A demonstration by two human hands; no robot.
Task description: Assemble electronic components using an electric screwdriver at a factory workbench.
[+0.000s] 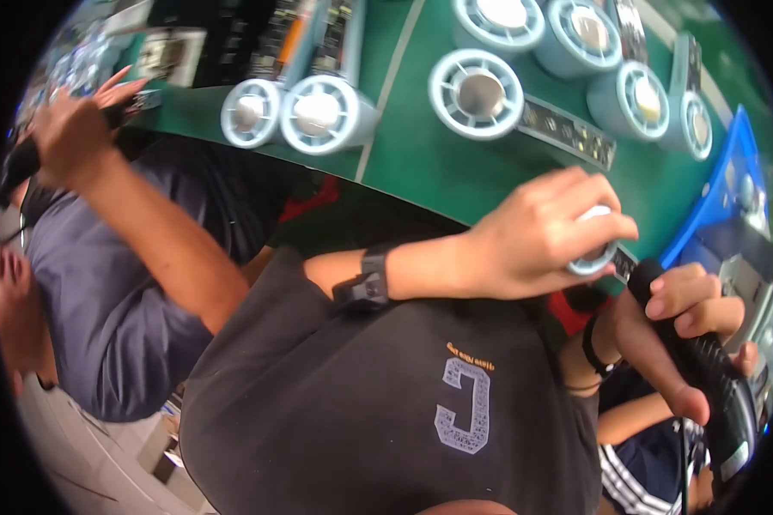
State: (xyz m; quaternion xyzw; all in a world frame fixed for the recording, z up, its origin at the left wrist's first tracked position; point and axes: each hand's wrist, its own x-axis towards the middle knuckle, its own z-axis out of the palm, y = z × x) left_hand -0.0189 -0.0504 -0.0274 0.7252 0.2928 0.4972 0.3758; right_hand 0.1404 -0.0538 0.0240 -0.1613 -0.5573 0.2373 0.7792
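At your far left, a co-worker in a smooth grey shirt (124,322) is beside the matte green desk (408,176). Near its edge are two pale blue, spoke-rimmed plastic cylinders (318,114), narrow circuit strips (339,39) running back behind them. Farther right, you have five similar cylinders (477,94) and a speckled dark circuit board (567,133). Your left hand (537,232) has its grip curled around a round, pale blue rimmed piece (589,265) at the desk's near edge; your fingers hide much of it. Your right hand (640,343) wraps a long black tool (709,365), ribbed along its tilted body, below a glossy blue plastic bin (720,190).
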